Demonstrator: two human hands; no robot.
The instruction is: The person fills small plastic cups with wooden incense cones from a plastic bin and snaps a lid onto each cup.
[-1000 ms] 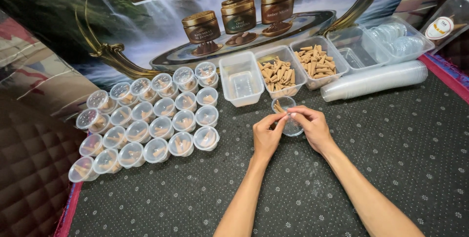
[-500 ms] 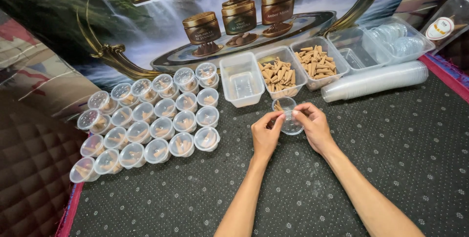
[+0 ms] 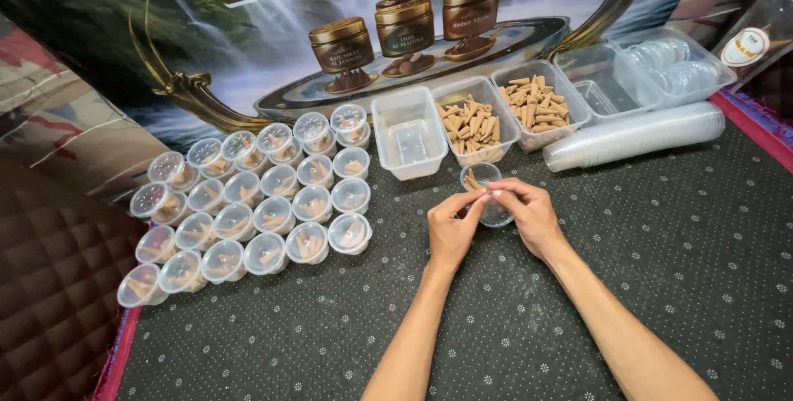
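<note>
My left hand [image 3: 453,232] and my right hand [image 3: 530,218] meet fingertip to fingertip over the dark dotted mat [image 3: 677,269]. Together they pinch a small clear round plastic lid [image 3: 496,216], held low above the mat. Just behind the fingers stands a small open clear cup [image 3: 480,175] with brown incense cones in it. Behind that cup are two clear tubs of brown cones [image 3: 472,124] [image 3: 537,105] and an empty clear tub [image 3: 409,132].
Several lidded small cups with cones [image 3: 256,203] stand in rows at the left. A lying stack of clear cups [image 3: 636,135] and a tray of clear lids [image 3: 661,71] are at the back right. A printed banner [image 3: 248,46] rises behind.
My fingertips have drawn slightly closer together over the clear lid. Nothing else has moved.
</note>
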